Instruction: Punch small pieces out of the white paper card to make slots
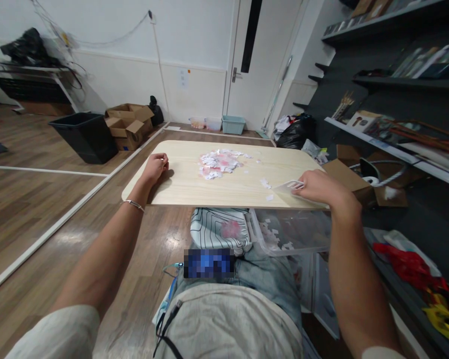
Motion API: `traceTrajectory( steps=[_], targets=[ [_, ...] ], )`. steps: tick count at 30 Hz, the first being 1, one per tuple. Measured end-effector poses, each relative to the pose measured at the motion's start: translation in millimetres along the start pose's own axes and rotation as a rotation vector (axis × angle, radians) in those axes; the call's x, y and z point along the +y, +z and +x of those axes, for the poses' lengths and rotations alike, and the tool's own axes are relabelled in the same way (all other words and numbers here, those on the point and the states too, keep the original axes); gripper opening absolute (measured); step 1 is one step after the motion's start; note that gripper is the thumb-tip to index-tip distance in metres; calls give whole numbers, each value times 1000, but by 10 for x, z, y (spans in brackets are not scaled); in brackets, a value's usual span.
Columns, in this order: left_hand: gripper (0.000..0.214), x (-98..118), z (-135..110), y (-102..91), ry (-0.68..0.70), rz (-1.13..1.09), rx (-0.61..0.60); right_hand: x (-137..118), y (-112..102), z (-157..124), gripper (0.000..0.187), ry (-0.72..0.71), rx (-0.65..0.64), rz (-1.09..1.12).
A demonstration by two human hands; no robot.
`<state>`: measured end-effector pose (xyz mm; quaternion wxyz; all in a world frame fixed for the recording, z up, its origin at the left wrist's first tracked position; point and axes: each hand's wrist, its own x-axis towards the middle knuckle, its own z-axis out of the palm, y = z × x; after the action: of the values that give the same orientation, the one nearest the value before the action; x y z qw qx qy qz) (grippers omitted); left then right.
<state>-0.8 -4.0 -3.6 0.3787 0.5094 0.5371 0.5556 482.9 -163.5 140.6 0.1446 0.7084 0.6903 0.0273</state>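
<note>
My left hand [157, 168] rests on the left end of the pale wooden board [187, 192], its fingers curled closed and nothing visible in them. At the right end, my right hand [319, 187] grips a flat white scraper [287, 187], its blade low against the board. Just left of the blade lie a few loose white paper scraps [266, 184]. A pile of white and pinkish paper scraps [221, 162] is heaped near the board's middle. Below the board's front edge, a clear plastic bin [302, 234] holds more white scraps.
A phone with a blurred screen [208, 263] lies on my lap beside a striped cloth [207, 227]. A black bin [84, 137] and cardboard boxes [129, 124] stand at left. To the right are an open carton [346, 172] and dark shelves [388, 82].
</note>
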Motion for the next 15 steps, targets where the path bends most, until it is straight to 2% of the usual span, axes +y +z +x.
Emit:
traceTrajectory(
  steps=[5, 9, 12, 15],
  targets=[
    [21, -9, 3, 1, 15, -6, -3, -161, 84, -281, 32, -43, 51, -22],
    [21, 5, 10, 9, 16, 8, 3, -156, 235, -554, 38, -85, 31, 30],
    [22, 27, 9, 18, -5, 16, 19, -144, 444, -661, 32, -93, 25, 115],
    [23, 47, -2, 25, -27, 14, 30, -159, 740, -713, 31, -143, -37, 235]
  ],
)
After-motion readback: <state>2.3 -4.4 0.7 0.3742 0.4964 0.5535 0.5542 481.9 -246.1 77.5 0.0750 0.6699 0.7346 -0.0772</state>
